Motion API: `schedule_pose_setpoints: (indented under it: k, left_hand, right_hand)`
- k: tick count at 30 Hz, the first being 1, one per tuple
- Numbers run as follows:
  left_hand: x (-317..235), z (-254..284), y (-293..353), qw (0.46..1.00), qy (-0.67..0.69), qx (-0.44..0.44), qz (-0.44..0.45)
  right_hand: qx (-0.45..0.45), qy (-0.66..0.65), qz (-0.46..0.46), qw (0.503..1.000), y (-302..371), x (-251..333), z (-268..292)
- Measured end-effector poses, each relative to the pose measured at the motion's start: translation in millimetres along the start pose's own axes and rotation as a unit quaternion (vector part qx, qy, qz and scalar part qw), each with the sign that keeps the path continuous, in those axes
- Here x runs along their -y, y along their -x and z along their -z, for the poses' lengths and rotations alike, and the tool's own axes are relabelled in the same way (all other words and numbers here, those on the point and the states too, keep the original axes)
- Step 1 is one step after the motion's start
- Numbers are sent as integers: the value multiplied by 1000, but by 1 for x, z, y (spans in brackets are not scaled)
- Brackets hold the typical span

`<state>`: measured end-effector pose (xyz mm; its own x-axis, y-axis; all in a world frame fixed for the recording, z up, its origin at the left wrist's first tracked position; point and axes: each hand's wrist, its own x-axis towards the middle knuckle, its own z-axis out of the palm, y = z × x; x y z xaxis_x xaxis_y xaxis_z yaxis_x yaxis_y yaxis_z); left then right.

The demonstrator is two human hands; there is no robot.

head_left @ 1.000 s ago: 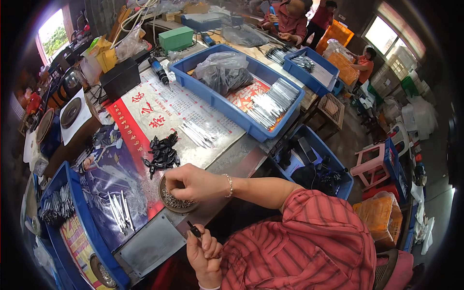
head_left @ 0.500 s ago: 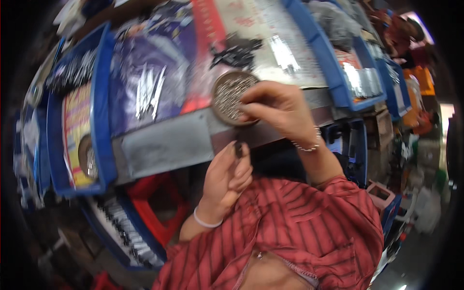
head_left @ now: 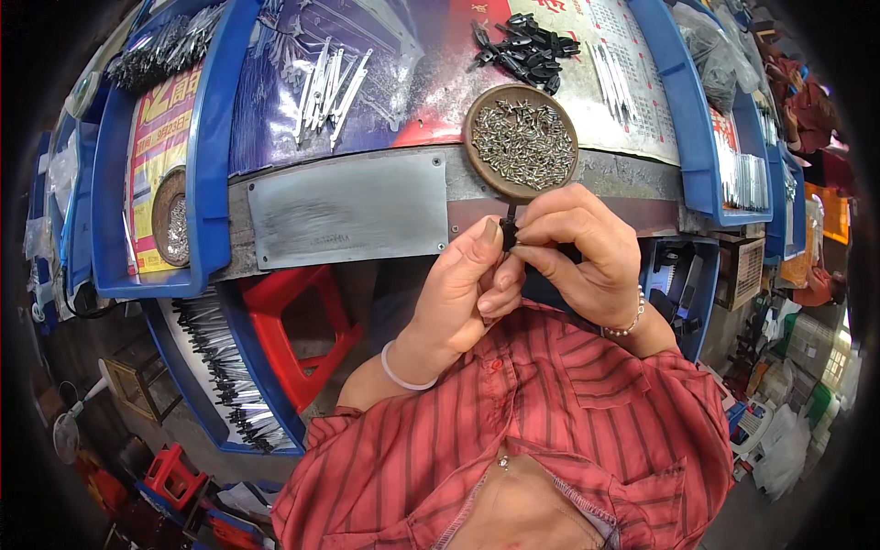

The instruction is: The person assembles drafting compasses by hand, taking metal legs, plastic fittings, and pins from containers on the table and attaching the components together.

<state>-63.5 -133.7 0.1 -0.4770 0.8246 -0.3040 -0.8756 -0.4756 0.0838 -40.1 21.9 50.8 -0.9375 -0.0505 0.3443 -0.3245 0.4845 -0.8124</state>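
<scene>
My left hand is closed round a small black plastic part, holding it upright between thumb and fingers at the bench's front edge. My right hand meets it from the right, thumb and forefinger pinched against the part; whatever they hold is too small or hidden to make out. Just beyond both hands sits a round brown bowl filled with small silvery screw-like pins. A pile of black plastic pieces lies behind the bowl. Slim silvery strips lie to the left, and more silvery strips to the right.
Blue trays with bundled parts flank the work surface on the left, another blue tray on the right. A metal plate is fixed along the front edge. Below stand a red stool and a long tray of strips.
My right hand has left the bowl's pins and come down to meet my left hand at the black part. The whole view has shifted and is sharper.
</scene>
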Motion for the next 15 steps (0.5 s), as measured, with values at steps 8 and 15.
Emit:
schedule_pose_setpoints:
  k: [8,15]
  left_hand:
    - [4,0,0,999,-34,11,-33]
    - [6,2,1,998,-39,35,-35]
  right_hand:
    - [-21,1,-10,1000,3,-3,-6]
    - [-26,-22,4,999,9,-9,-9]
